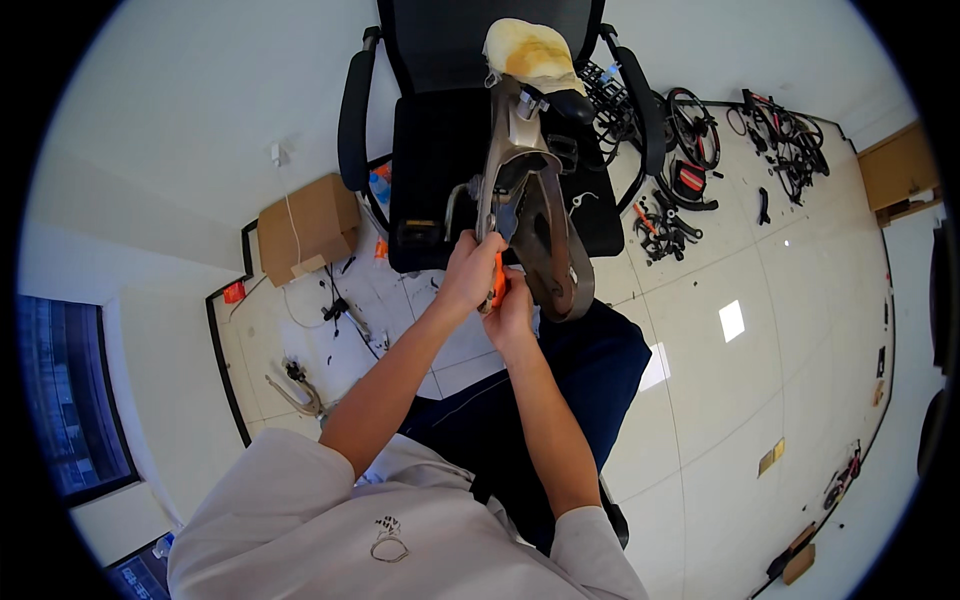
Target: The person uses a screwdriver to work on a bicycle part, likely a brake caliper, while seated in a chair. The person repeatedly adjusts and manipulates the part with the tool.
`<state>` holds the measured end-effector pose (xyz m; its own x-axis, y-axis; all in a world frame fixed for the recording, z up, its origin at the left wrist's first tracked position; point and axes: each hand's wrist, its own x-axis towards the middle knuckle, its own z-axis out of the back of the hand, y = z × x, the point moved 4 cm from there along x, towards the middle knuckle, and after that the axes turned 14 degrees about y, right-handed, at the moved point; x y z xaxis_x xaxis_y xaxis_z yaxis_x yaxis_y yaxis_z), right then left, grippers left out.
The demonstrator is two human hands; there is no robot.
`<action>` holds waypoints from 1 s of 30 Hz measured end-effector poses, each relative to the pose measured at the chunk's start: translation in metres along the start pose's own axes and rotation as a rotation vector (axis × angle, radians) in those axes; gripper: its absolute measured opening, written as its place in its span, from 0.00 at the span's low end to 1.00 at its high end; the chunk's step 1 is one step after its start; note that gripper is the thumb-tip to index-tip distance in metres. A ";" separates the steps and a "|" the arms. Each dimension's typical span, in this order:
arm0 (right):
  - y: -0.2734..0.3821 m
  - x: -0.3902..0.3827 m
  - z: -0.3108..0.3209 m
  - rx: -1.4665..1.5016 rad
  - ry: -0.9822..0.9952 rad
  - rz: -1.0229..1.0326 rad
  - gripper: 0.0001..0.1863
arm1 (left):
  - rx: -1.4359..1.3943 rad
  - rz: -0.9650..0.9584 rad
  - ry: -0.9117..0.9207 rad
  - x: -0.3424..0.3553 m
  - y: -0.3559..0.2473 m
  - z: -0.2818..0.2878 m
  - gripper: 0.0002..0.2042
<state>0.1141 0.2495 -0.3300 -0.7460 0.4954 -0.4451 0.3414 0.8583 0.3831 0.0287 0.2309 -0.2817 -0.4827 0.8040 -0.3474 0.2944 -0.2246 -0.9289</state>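
Observation:
A grey metal bicycle frame (562, 215) leans on a black office chair (440, 150) in front of me, its saddle under a stained cream cover (535, 55) at the top. Just left of the frame's near end, my left hand (472, 268) closes around an orange-handled tool (498, 281). From below and to the right, my right hand (511, 308) also has its fingers wrapped on that orange handle. Both hands hide much of the tool, so its exact kind does not show. A pedal (562, 150) lies beside the frame on the seat.
Bicycle wheels (692, 128) and loose black parts (665, 228) lie on the tiled floor at right, with more bicycle parts (785, 140) farther off. At left stand a cardboard box (308, 228) and a metal fork (300, 395). The chair's armrests (356, 120) flank the frame.

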 end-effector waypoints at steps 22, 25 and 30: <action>0.000 0.006 0.015 -0.160 0.049 0.000 0.07 | -0.032 0.011 0.008 -0.004 -0.004 -0.003 0.10; 0.008 0.004 0.006 -0.097 0.161 -0.039 0.06 | -0.037 0.025 0.004 -0.007 -0.006 -0.003 0.10; 0.011 0.002 0.004 -0.179 0.116 -0.039 0.05 | -0.015 0.011 -0.007 -0.007 -0.007 -0.003 0.10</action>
<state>0.1188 0.2606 -0.3294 -0.8212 0.4345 -0.3700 0.2117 0.8340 0.5095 0.0328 0.2288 -0.2725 -0.4852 0.7973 -0.3589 0.3127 -0.2251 -0.9228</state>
